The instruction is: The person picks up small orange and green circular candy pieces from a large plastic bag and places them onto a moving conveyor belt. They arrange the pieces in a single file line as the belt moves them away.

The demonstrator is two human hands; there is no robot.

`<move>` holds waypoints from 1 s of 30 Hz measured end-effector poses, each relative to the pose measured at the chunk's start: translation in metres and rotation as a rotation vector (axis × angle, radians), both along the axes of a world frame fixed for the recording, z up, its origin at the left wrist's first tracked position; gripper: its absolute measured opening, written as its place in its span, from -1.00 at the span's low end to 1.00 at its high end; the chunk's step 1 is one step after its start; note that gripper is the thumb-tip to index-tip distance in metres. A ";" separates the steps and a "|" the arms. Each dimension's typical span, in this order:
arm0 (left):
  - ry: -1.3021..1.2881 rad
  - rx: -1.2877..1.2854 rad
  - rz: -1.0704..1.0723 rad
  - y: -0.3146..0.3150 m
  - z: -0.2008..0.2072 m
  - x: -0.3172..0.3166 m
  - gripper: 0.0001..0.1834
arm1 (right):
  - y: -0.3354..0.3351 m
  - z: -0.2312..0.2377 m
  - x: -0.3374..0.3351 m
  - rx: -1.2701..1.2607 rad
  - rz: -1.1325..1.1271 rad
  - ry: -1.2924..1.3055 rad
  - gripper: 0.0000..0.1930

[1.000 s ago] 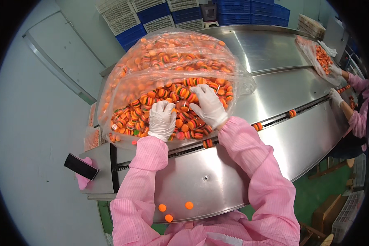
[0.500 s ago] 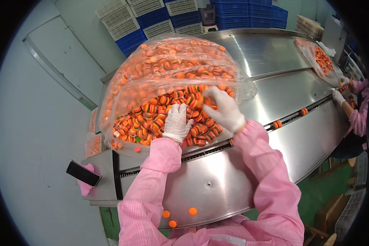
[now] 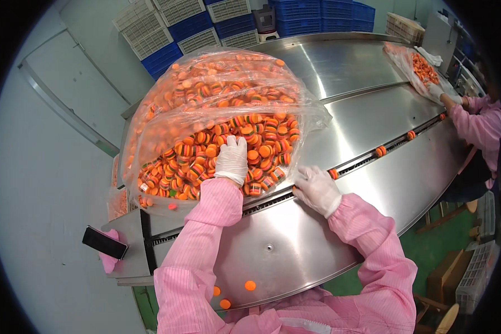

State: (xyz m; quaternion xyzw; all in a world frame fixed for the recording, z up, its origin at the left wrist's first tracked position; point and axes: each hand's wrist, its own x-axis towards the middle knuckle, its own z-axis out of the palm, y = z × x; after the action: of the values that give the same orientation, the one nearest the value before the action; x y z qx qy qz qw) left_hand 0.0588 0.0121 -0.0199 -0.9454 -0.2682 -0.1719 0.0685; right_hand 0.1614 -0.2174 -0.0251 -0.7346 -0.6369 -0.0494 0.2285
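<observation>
A large clear plastic bag (image 3: 206, 114) lies open on the steel table, full of small round candies (image 3: 192, 161) striped orange, red and dark green. My left hand (image 3: 232, 161), in a white glove, reaches into the pile with its fingers curled down among the candies; what its fingertips hold is hidden. My right hand (image 3: 318, 192), gloved too, is over the narrow conveyor slot (image 3: 261, 206) just right of the bag's mouth. Its fingers are bent, and a bit of an orange candy (image 3: 294, 190) shows at their tips. Farther along the slot ride several single candies (image 3: 380, 151).
Loose orange discs (image 3: 250, 285) lie near the table's front edge. A phone (image 3: 104, 242) rests on a pink cloth at the left. To the right, a co-worker's gloved hands (image 3: 448, 96) are by another bag (image 3: 412, 67). Stacked crates (image 3: 300, 19) stand behind.
My right hand has come out of the pile, down to the conveyor slot. The left hand stays in the candies. Candies have moved right along the slot; the co-worker's hands have moved to their bag.
</observation>
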 end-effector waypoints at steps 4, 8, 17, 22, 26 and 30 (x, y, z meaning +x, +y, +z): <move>-0.121 -0.167 -0.106 0.010 0.002 -0.004 -0.65 | 0.065 0.026 0.011 0.380 -0.008 0.132 -0.66; -0.316 -0.698 -0.127 0.028 0.014 -0.031 -0.62 | 0.136 0.044 0.009 0.183 -0.036 0.135 -0.49; -0.592 -1.871 -0.242 -0.014 0.031 -0.130 -0.67 | 0.170 0.024 0.011 0.238 -0.011 0.077 -0.72; -0.505 -1.698 -0.015 -0.021 0.000 -0.179 -0.66 | 0.088 0.026 -0.005 0.369 0.167 0.375 -0.75; -0.488 -1.702 0.078 -0.023 -0.005 -0.188 -0.76 | 0.032 0.014 -0.014 0.138 0.059 0.307 -0.72; -0.357 -1.666 0.134 -0.036 -0.011 -0.171 -0.79 | 0.017 -0.031 0.015 0.099 0.225 0.286 -0.77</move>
State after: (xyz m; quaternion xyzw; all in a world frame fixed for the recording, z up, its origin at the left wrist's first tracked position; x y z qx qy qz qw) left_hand -0.1122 -0.0241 -0.0307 -0.6283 -0.3691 -0.0605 -0.6821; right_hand 0.1766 -0.2009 -0.0557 -0.6461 -0.6730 0.0502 0.3564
